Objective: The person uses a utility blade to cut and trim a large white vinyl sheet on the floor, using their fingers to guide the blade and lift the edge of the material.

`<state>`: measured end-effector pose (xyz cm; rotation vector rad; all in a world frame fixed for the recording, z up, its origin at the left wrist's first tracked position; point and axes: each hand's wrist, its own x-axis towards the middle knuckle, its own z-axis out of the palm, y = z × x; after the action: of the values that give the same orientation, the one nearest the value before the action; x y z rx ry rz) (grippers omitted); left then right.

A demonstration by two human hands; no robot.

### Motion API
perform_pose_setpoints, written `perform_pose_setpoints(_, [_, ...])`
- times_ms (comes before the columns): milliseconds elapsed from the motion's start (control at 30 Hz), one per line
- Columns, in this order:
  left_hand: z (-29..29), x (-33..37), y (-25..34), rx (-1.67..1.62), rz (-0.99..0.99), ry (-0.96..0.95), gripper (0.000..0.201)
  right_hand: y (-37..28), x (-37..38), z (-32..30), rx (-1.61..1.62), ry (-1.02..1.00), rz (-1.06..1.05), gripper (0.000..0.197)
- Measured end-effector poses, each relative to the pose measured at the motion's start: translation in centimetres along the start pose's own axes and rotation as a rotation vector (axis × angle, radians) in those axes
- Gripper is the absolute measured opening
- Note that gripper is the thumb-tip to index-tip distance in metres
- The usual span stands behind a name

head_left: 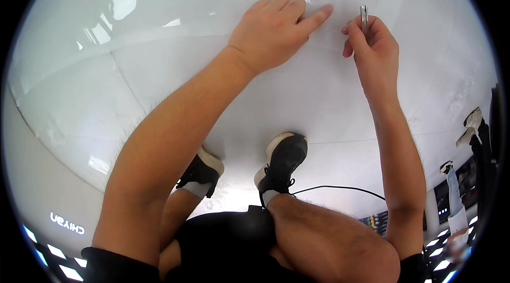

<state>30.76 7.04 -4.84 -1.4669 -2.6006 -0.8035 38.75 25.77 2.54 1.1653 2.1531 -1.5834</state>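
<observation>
My left hand [273, 33] is palm down over the glossy white floor [313, 102]. One of its fingers stretches out to the right, the others curl under, and I see nothing held in it. My right hand [374, 46] is closed, with thumb and fingers pinching a small slim silver metal tool [364, 15]. The tool stands upright out of the grip with its top end free. Its lower part is hidden in my fingers, so its exact kind cannot be made out. The outstretched left finger points toward the tool and stays apart from it.
My black shoes [287, 155] stand on the floor between my forearms. A thin black cable [340, 187] curves near my right knee. On the left rises a pale panel [48, 187] with glowing lettering. Other people's legs [454, 190] appear at the right rim.
</observation>
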Motion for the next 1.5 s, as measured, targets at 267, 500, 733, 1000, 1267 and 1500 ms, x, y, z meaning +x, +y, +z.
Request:
perform_pose_setpoints(267, [-0.7, 0.5, -0.1, -0.195, -0.141, 0.038, 0.037, 1.9, -5.3, 0.8, -0.200, -0.515, -0.224, 0.013])
perform_pose_setpoints(500, [-0.3, 0.2, 0.2, -0.177, -0.125, 0.042, 0.036, 2.4, -5.7, 0.1, -0.477, -0.379, -0.427, 0.023])
perform_pose_setpoints(733, [-1.3, 0.9, 0.0, -0.170, -0.074, -0.145, 0.068, 2.6, -0.6, -4.1, -0.134, 0.076, -0.002, 0.043])
perform_pose_setpoints(1000, [-10.6, 0.8, -6.6, -0.063, 0.104, -0.812, 0.074, 5.7, -4.0, -7.2, -0.474, 0.361, -0.078, 0.050])
perform_pose_setpoints(1267, [-19.2, -5.7, -19.1, 0.285, -0.145, -1.254, 0.085, 1.9, -11.3, -14.3, -0.355, 0.500, 0.081, 0.021])
perform_pose_setpoints(1500, [-17.5, -7.6, -19.6, 0.169, -0.077, -1.267, 0.084, 7.2, -22.6, -23.7, -0.027, 0.460, 0.492, 0.017])
